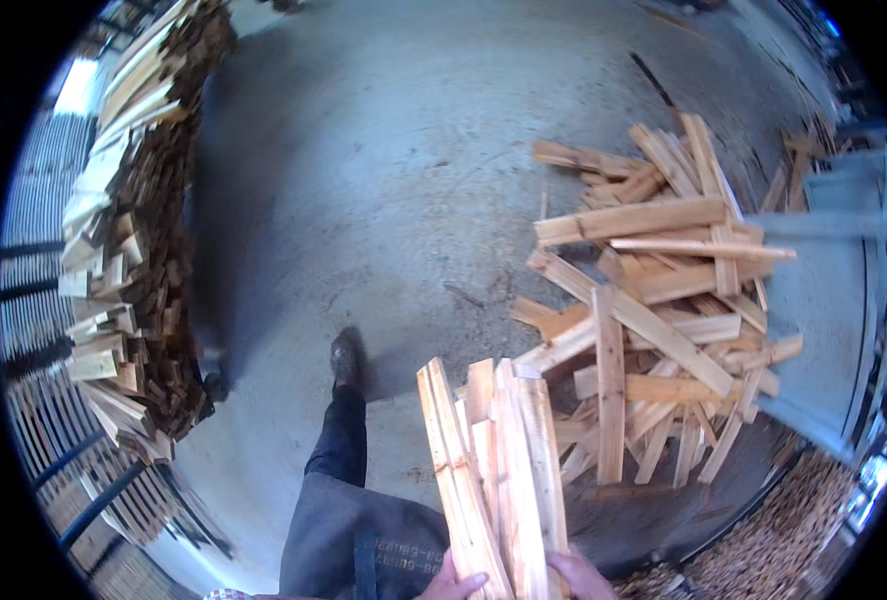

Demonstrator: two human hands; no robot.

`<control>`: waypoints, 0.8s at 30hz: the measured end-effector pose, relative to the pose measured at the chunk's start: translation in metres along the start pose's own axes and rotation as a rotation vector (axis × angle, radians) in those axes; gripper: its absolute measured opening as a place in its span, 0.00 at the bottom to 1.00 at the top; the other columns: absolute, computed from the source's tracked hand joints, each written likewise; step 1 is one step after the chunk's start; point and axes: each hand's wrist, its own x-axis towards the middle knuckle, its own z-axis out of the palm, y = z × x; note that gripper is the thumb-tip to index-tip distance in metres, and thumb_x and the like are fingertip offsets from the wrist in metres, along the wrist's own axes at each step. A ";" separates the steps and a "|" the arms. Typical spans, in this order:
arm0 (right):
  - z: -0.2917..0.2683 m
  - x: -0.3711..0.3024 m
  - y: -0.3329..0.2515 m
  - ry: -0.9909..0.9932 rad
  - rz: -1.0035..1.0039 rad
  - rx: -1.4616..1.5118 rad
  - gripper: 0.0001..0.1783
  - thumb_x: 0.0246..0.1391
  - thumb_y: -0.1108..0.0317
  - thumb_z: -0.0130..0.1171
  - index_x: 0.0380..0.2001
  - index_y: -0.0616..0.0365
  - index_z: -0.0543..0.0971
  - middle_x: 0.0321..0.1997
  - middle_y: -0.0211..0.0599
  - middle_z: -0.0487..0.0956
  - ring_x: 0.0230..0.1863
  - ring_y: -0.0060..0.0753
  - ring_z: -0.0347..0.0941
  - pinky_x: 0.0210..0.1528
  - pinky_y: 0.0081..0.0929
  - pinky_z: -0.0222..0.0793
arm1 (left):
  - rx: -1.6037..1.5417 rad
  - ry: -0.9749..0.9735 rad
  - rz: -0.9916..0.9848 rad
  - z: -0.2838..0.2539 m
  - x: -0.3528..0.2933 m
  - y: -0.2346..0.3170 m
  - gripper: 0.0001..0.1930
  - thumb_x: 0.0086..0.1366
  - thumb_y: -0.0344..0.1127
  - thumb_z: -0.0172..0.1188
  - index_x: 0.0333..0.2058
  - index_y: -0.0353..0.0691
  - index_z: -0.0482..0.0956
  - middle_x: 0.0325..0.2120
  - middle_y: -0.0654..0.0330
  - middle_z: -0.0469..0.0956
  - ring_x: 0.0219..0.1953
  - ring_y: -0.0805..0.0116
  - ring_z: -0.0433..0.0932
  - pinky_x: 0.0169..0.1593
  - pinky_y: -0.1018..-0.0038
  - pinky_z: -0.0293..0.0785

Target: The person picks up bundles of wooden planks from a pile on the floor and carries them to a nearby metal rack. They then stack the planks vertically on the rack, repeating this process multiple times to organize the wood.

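Note:
A bundle of wooden boards (509, 460), several pale lengths standing nearly upright side by side, is carried in front of me at the lower middle. My left hand (452, 580) grips the bundle's left side near its lower end, thumb laid over the front board. On the other side, my right hand (581, 575) closes round the right edge; its fingers are partly hidden behind the wood. The lower ends of the boards run out of the picture. Just beyond and to the right lies a loose heap of similar boards (664, 335), partly covered by the bundle's upper right.
A tall stack of boards (129, 260) stands along the left. My leg and dark shoe (346, 358) are on the concrete floor (364, 170). Grey metal panels (829, 300) rise behind the heap. Wood scraps (774, 530) lie at the lower right.

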 end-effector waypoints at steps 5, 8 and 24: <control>0.083 0.042 -0.141 0.055 -0.076 -0.005 0.33 0.54 0.58 0.49 0.59 0.63 0.53 0.57 0.43 0.63 0.57 0.34 0.60 0.55 0.35 0.58 | -0.121 0.113 -0.176 -0.061 0.079 0.075 0.39 0.55 0.42 0.61 0.56 0.38 0.44 0.52 0.53 0.59 0.55 0.63 0.59 0.57 0.67 0.59; 0.098 0.126 -0.191 0.247 -0.256 -0.222 0.43 0.48 0.53 0.56 0.61 0.56 0.47 0.60 0.50 0.56 0.60 0.41 0.53 0.59 0.40 0.51 | -0.127 0.090 -0.118 -0.095 0.125 0.097 0.41 0.52 0.38 0.63 0.56 0.39 0.44 0.51 0.52 0.59 0.55 0.60 0.60 0.55 0.65 0.63; 0.199 0.051 -0.268 0.167 -0.412 -0.353 0.35 0.43 0.70 0.57 0.55 0.60 0.57 0.48 0.43 0.69 0.48 0.36 0.66 0.50 0.36 0.64 | -0.301 0.069 0.223 -0.087 0.136 0.148 0.42 0.48 0.34 0.64 0.57 0.40 0.47 0.49 0.54 0.62 0.51 0.62 0.63 0.51 0.65 0.67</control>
